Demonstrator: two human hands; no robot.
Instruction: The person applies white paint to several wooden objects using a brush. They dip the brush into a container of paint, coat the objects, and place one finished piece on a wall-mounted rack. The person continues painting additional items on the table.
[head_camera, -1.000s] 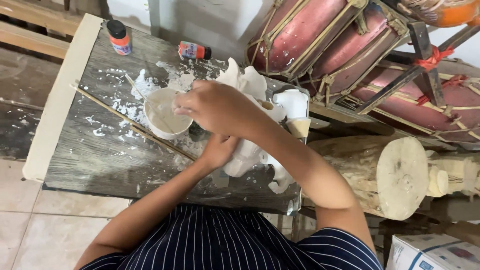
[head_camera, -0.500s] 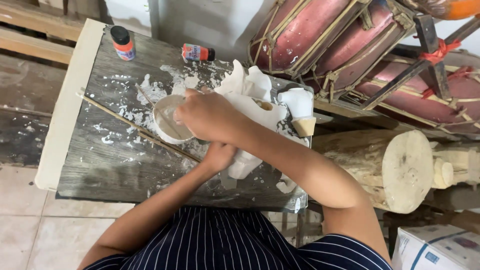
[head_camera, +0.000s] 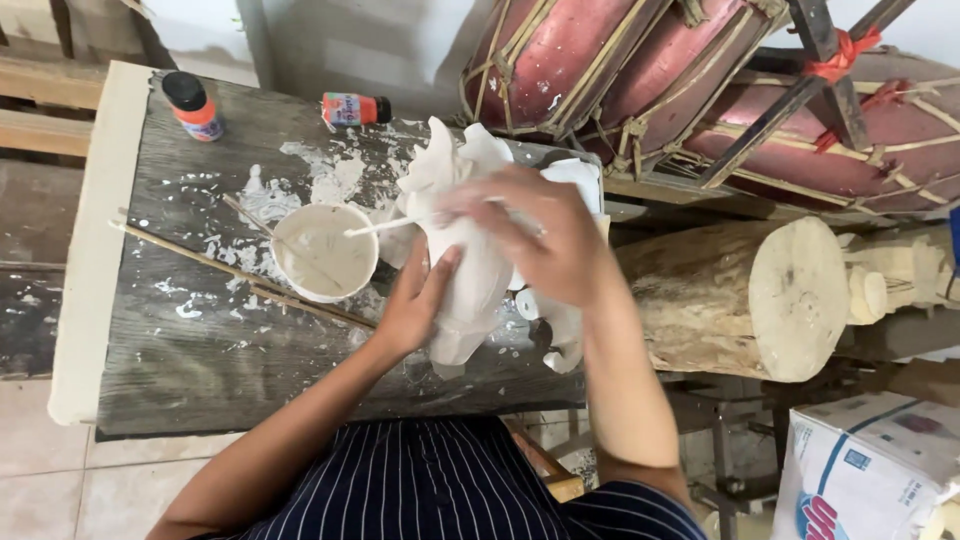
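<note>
— Where is the figure (head_camera: 470, 270) lying?
— Just right of the bowl (head_camera: 325, 252), long axis running away from you. Your left hand (head_camera: 415, 305) is cupping its near side; your right hand (head_camera: 545, 240), fingers closed on a stick (head_camera: 385, 227), is hovering over it.

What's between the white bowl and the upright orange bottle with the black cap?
Head view: only bare grey table top streaked with white paint splatters. Nothing stands between the white bowl and the orange bottle; the thin wooden stick passes below that stretch.
</note>
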